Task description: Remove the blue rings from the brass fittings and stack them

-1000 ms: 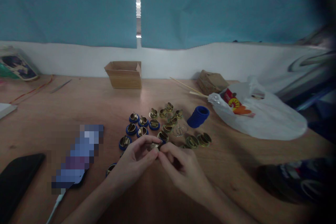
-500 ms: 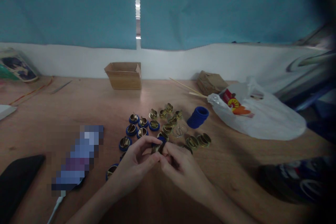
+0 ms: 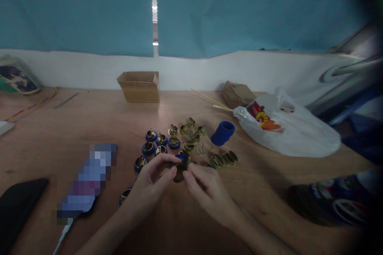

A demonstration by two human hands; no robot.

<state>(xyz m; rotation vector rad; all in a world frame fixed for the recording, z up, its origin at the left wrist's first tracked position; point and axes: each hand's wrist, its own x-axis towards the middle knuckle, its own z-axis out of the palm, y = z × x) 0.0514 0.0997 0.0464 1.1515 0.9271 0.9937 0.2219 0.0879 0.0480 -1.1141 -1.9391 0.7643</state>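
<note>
Between my fingertips, near the middle of the wooden table, is a round brass-coloured clip [image 3: 178,173] with a blue ring around its far part. My left hand [image 3: 152,180] pinches it between thumb and forefinger. At its right edge, the thumb and fingers of my right hand [image 3: 210,191] close on it too; their exact hold is partly hidden. Several similar clips set in blue rings [image 3: 162,139] lie beyond my left hand. Bare brass clips [image 3: 216,161] are spread behind and right of my hands. A leaning stack of blue rings [image 3: 223,132] stands farther right.
Thin wire rings [image 3: 202,149] lie among the clips. An open cardboard box [image 3: 140,91] stands at the back, with a white plastic bag [image 3: 305,131] right. A blurred-out phone [image 3: 88,183] on a cable and a black object [image 3: 22,211] lie left; a bottle [image 3: 326,199] lies right.
The clip has turned in my fingers, so more of its round brass disc shows below them. My hands have drawn slightly apart, and the whole view has shifted a little.
</note>
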